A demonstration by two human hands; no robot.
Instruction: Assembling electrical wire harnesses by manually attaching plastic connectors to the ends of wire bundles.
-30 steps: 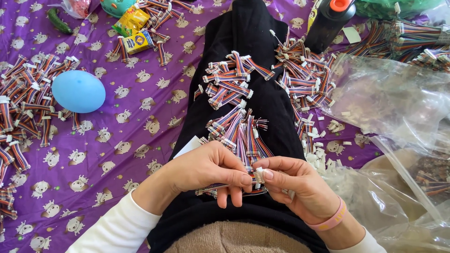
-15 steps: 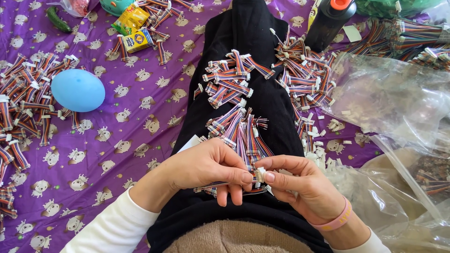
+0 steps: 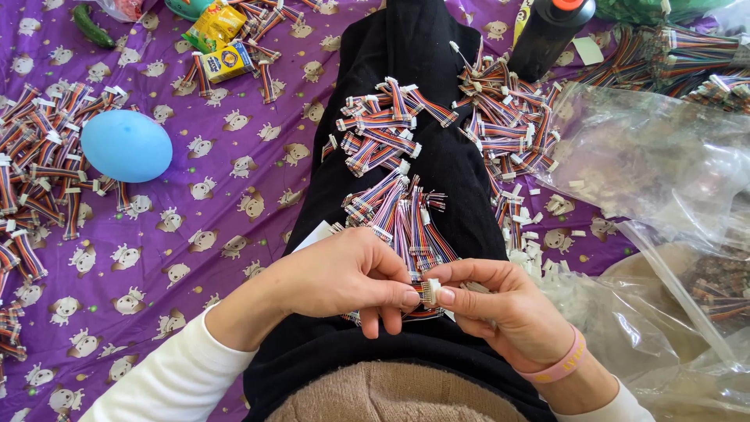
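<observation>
My left hand (image 3: 344, 277) and my right hand (image 3: 500, 305) meet over my lap, fingertips pinching a small white connector (image 3: 430, 291) on the end of a multicoloured ribbon cable. The cable itself is mostly hidden under my fingers. Just beyond my hands a fan of similar striped cables (image 3: 402, 219) lies on my black-trousered leg (image 3: 422, 101). A second bunch of cables (image 3: 383, 133) sits further up the leg. A pink wristband (image 3: 564, 364) circles my right wrist.
A purple patterned cloth (image 3: 226, 203) covers the floor. A blue balloon (image 3: 126, 145) lies left, beside heaps of cables (image 3: 35, 156). More cables (image 3: 508, 117) and loose white connectors (image 3: 539, 223) lie right, near clear plastic bags (image 3: 648, 156). A dark bottle (image 3: 547, 35) and yellow packets (image 3: 219, 43) lie beyond.
My hands stay in the same place over my lap; the fingertips have shifted slightly on the connector. Nothing else has moved.
</observation>
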